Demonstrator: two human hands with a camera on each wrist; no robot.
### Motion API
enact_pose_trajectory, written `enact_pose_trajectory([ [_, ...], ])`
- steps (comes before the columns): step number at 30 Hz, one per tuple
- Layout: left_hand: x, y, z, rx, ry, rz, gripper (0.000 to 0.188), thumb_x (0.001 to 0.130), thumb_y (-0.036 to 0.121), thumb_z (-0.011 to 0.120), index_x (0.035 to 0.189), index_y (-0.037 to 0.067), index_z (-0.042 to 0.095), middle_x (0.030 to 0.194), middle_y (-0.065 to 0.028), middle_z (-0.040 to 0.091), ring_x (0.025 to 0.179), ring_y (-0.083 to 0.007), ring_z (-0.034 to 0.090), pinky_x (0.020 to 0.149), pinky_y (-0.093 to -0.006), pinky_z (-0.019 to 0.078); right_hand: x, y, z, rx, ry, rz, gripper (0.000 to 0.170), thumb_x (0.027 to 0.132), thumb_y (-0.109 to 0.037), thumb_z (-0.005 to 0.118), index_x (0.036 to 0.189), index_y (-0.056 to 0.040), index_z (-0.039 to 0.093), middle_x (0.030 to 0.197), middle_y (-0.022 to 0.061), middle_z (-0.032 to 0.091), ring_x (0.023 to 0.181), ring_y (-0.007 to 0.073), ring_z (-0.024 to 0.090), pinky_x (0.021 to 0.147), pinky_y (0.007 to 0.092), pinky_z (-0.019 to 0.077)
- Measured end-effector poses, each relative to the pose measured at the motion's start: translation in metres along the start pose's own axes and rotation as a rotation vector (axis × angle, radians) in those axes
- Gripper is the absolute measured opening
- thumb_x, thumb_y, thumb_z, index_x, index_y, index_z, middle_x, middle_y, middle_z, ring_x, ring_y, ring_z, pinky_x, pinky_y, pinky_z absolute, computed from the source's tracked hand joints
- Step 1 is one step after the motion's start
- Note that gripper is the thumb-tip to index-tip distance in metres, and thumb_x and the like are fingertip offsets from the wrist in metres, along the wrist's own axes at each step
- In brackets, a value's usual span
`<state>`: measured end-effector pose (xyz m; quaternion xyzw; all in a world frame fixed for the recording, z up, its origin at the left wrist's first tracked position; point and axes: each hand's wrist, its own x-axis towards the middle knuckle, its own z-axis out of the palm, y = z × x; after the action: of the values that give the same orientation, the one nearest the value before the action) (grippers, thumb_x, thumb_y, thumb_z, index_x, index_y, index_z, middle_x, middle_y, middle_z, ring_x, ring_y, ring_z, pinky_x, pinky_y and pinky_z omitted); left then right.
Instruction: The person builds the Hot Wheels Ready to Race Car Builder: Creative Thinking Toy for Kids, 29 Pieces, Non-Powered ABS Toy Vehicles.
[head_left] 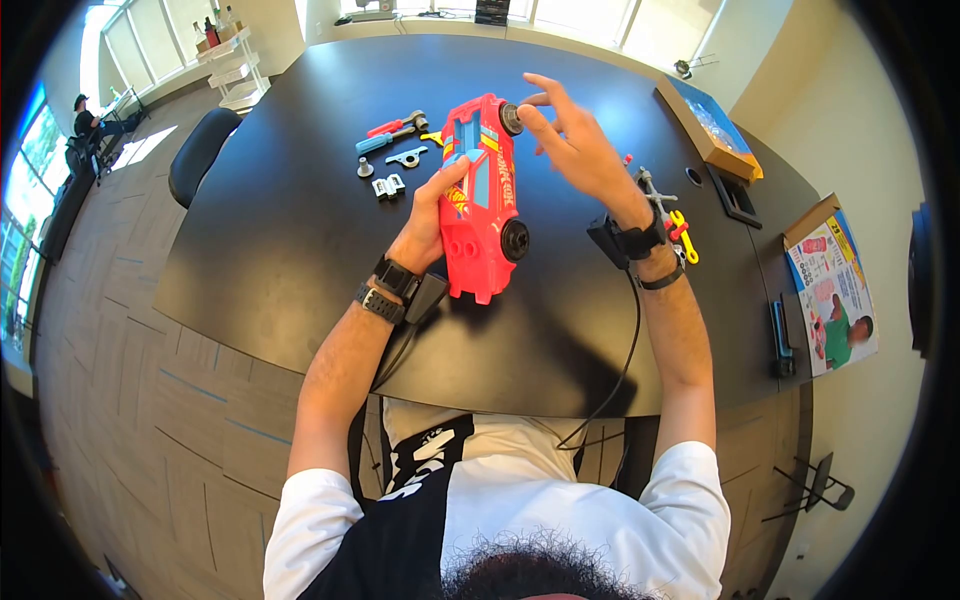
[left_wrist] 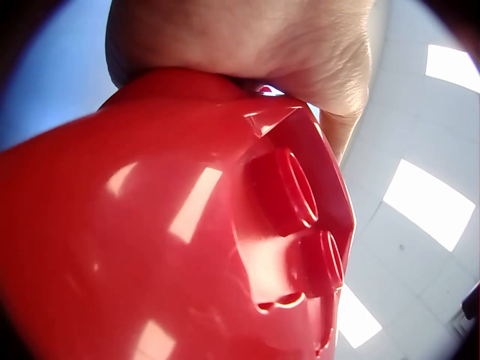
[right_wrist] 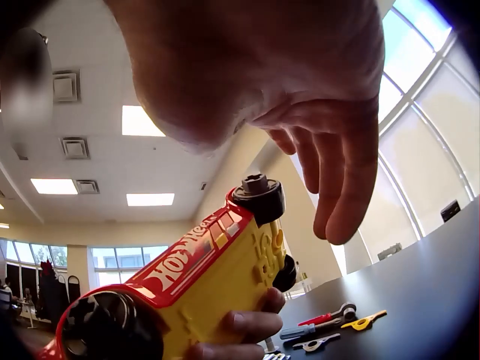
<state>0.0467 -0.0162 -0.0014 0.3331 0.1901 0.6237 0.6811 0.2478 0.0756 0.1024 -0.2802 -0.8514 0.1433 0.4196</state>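
Left hand (head_left: 426, 225): I saw its grip clasping a toy car (head_left: 480, 205).
Toy car: it was at the frame's centre, over the counter (head_left: 270, 230).
Right hand (head_left: 580, 152): its grip hung released near the upper wheel (head_left: 511, 120).

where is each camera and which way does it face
Head: on the head, facing forward and down at the toy car; left hand, right hand and forearms show.
Left wrist: on that wrist, facing the car's red shell, ceiling beyond; left hand partly shows.
Right wrist: on that wrist, facing past the right hand to the car; left fingers show.
Shared by head and right wrist: a blue-handled tool.
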Motion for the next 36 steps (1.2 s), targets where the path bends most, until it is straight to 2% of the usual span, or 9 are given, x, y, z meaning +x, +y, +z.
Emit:
enact_pose_trajectory([
  [5,0.002,0.002,0.001,0.013,0.056,0.056,0.052,0.108,0.042,0.066,0.141,0.001,0.061,0.121,-0.0112,0.075,0.104,-0.0197,0.077,0.092,-0.0373,0.0649,-0.009,0.006,-0.018,0.211,-0.551,0.418,0.079,0.11,-0.072,0.051,0.112,0.0022,0.08,0.084,0.0095,0.078,0.064,0.0215,0.072,0.055,0.0344,0.0574],
  [11,0.007,0.002,0.0,0.148,0.109,0.118,0.049,0.109,0.041,0.068,0.138,0.002,0.062,0.12,-0.0095,0.075,0.103,-0.0193,0.077,0.091,-0.0369,0.0645,-0.047,-0.01,-0.02,0.172,-0.422,0.33,0.075,0.106,-0.067,0.063,0.111,0.0059,0.08,0.083,0.0134,0.078,0.06,0.021,0.073,0.056,0.0326,0.0587],
  [15,0.014,-0.002,-0.006,0.132,0.184,0.173,0.048,0.111,0.043,0.062,0.139,0.004,0.063,0.128,-0.0094,0.076,0.117,-0.021,0.075,0.103,-0.0388,0.0599,-0.085,-0.013,-0.016,0.233,-0.529,0.46,0.098,0.092,-0.064,0.082,0.15,0.0093,0.056,0.102,0.0204,0.08,0.074,0.0237,0.079,0.063,0.0348,0.0656],
  [18,0.018,0.002,-0.005,0.148,0.072,0.172,0.059,0.115,0.048,0.047,0.152,0.003,0.055,0.146,-0.0137,0.068,0.135,-0.0264,0.066,0.121,-0.044,0.0477,-0.106,-0.006,-0.017,0.413,-0.449,0.512,0.089,0.099,-0.049,0.081,0.156,0.0116,0.048,0.104,0.0192,0.079,0.078,0.0228,0.08,0.067,0.0341,0.0672],
  [23,0.01,0.0,0.025,0.129,0.019,0.2,0.07,0.114,0.056,0.046,0.158,0.001,0.048,0.155,-0.0186,0.062,0.141,-0.0305,0.064,0.118,-0.0464,0.053,-0.119,-0.015,-0.033,0.741,-0.307,0.522,0.078,0.107,-0.038,0.075,0.159,0.0108,0.044,0.108,0.0176,0.079,0.078,0.021,0.079,0.067,0.0339,0.0671],
  [26,0.004,-0.008,0.043,-0.098,-0.106,-0.066,0.093,0.108,0.077,0.043,0.164,0.002,0.043,0.158,-0.0225,0.059,0.142,-0.0341,0.062,0.119,-0.0507,0.0529,-0.119,-0.02,-0.048,0.712,-0.247,0.591,0.068,0.106,-0.042,0.075,0.152,0.004,0.056,0.095,0.0133,0.079,0.077,0.018,0.079,0.065,0.0326,0.0652],
  [28,0.005,-0.012,0.044,-0.121,-0.127,-0.112,0.093,0.108,0.077,0.044,0.164,0.002,0.043,0.158,-0.0231,0.058,0.143,-0.0355,0.062,0.119,-0.0519,0.0522,-0.12,-0.01,-0.064,0.188,-0.106,0.648,0.049,0.105,-0.046,0.076,0.131,-0.004,0.074,0.083,0.011,0.079,0.075,0.0201,0.079,0.065,0.034,0.0625],
  [30,0.013,-0.016,0.032,-0.159,-0.148,-0.169,0.1,0.106,0.08,0.044,0.167,0.001,0.038,0.162,-0.0234,0.055,0.142,-0.0436,0.06,0.118,-0.0613,0.052,-0.137,0.038,-0.077,-0.387,0.072,0.432,0.037,0.099,-0.044,0.079,0.099,-0.0071,0.081,0.083,0.0145,0.079,0.076,0.0335,0.078,0.07,0.0442,0.0603],
  [36,0.019,-0.015,0.035,-0.241,-0.154,-0.177,0.099,0.106,0.079,0.046,0.167,0.001,0.038,0.161,-0.0224,0.055,0.144,-0.0417,0.058,0.119,-0.0618,0.0516,-0.203,0.16,-0.123,-0.848,0.034,0.786,0.041,0.092,-0.044,0.083,0.106,-0.0056,0.077,0.102,0.0215,0.078,0.096,0.0424,0.077,0.085,0.0539,0.0628],
])
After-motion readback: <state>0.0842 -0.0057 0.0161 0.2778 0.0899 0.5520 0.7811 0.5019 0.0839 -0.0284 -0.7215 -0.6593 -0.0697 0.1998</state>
